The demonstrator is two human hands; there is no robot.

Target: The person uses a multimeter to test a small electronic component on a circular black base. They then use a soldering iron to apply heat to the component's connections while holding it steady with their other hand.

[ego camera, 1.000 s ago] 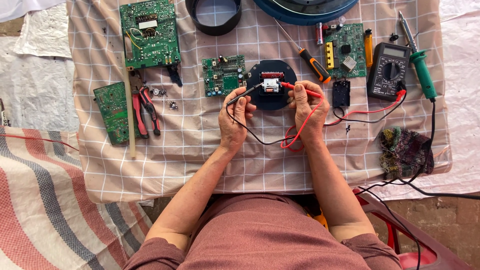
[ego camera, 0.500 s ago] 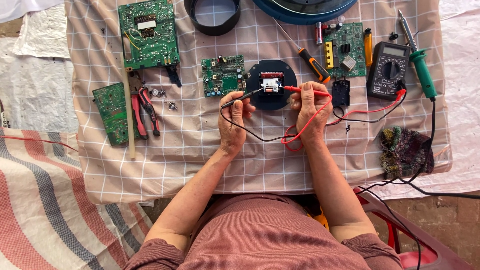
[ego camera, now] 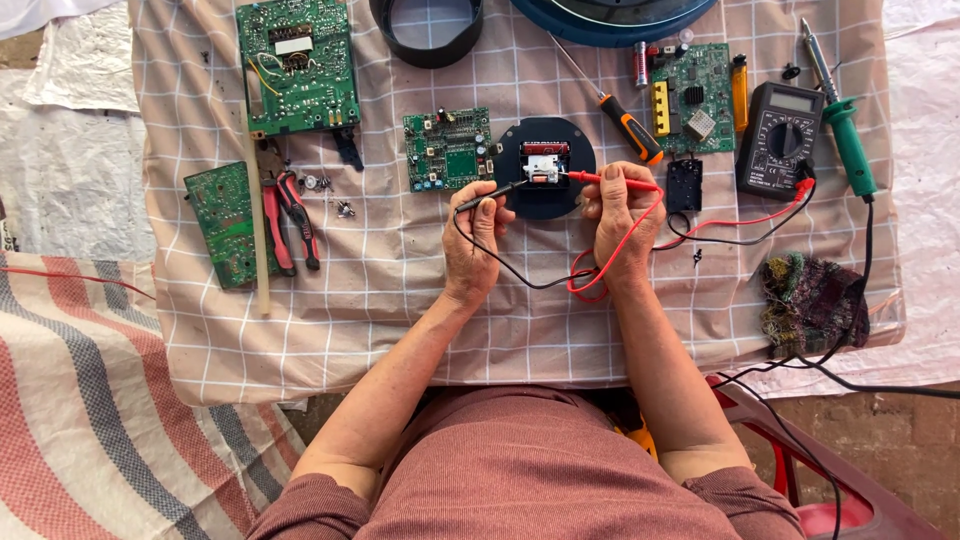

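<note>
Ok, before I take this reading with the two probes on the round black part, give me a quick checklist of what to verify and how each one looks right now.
1. Black probe held in the left hand: ok, tip aimed at the white component on the round black part.
2. Red probe held in the right hand: ok, tip at the same component.
3. Both tips touching metal: cannot tell, too small to see.
4. Leads running to the multimeter: ok, the red lead reaches it.
5. Dial setting on the meter: cannot tell.
6. Soldering iron away from the hands: ok, it lies at the far right.
</note>
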